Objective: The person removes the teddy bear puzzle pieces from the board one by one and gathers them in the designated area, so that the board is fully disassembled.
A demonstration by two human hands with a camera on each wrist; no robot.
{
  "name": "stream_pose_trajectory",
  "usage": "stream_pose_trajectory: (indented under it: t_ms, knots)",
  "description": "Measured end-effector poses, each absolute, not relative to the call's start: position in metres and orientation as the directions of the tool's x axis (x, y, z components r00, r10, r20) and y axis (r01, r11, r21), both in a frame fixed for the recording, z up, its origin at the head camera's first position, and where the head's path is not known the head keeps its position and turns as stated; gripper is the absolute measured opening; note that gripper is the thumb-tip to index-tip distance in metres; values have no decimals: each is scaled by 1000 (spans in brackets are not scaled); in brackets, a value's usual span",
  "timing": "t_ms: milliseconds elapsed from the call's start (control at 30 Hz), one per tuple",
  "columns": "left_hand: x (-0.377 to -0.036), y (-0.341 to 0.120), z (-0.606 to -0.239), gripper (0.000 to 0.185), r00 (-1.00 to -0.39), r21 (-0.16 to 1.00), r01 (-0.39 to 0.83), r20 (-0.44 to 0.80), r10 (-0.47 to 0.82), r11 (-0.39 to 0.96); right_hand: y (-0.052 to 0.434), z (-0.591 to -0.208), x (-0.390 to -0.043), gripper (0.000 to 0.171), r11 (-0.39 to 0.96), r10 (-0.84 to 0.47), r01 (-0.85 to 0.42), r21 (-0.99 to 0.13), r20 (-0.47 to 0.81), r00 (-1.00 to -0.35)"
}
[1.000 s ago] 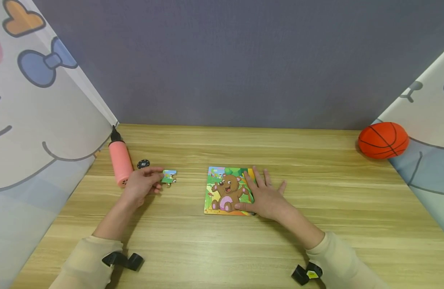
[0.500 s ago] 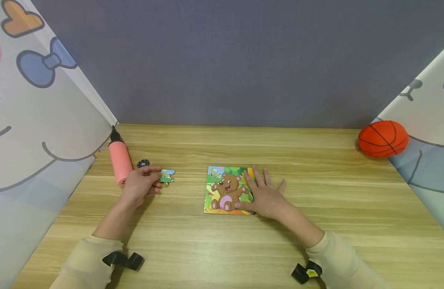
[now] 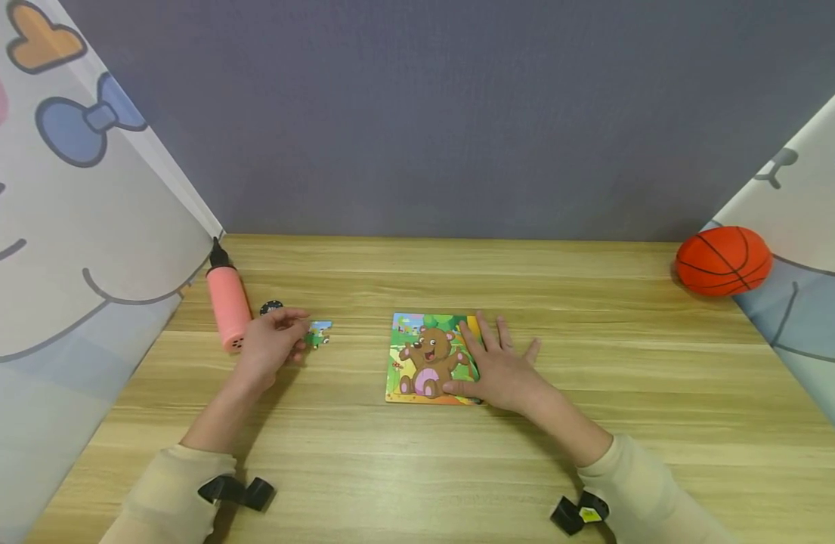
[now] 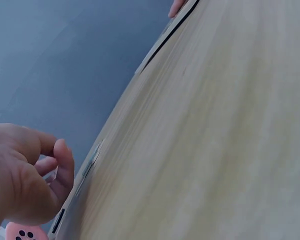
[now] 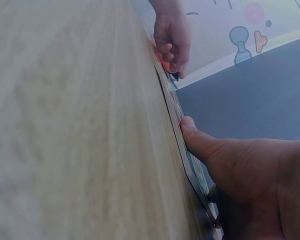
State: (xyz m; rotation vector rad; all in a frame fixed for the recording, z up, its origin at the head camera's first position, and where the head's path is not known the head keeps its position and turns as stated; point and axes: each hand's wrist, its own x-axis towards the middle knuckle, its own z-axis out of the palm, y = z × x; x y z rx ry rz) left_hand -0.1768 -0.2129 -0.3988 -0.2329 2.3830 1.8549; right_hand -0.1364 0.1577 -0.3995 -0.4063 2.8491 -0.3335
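The left hand [image 3: 270, 344] pinches a small puzzle piece [image 3: 318, 333] between thumb and fingers, low over the wooden bench [image 3: 417, 468], left of the bear puzzle board [image 3: 424, 357]. Whether the piece touches the bench is hard to tell. The right hand [image 3: 502, 366] lies flat on the board's right side, fingers straight and spread. A pink pump [image 3: 227, 302] and a black disc [image 3: 270, 307] sit just beyond the left hand. An orange ball [image 3: 723, 261] rests far right.
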Motion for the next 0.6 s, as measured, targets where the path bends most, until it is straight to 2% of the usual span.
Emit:
stream_pose_trajectory:
  t_ms: [300, 600]
  knots:
    - [-178, -189, -403, 35, -977, 972, -174, -191, 95, 156, 158, -399, -135, 109, 934, -300, -241, -265, -214, -930]
    - [-179, -168, -404, 31, -968, 969, -180, -205, 144, 172, 158, -398, -135, 109, 933, -300, -238, -270, -216, -929]
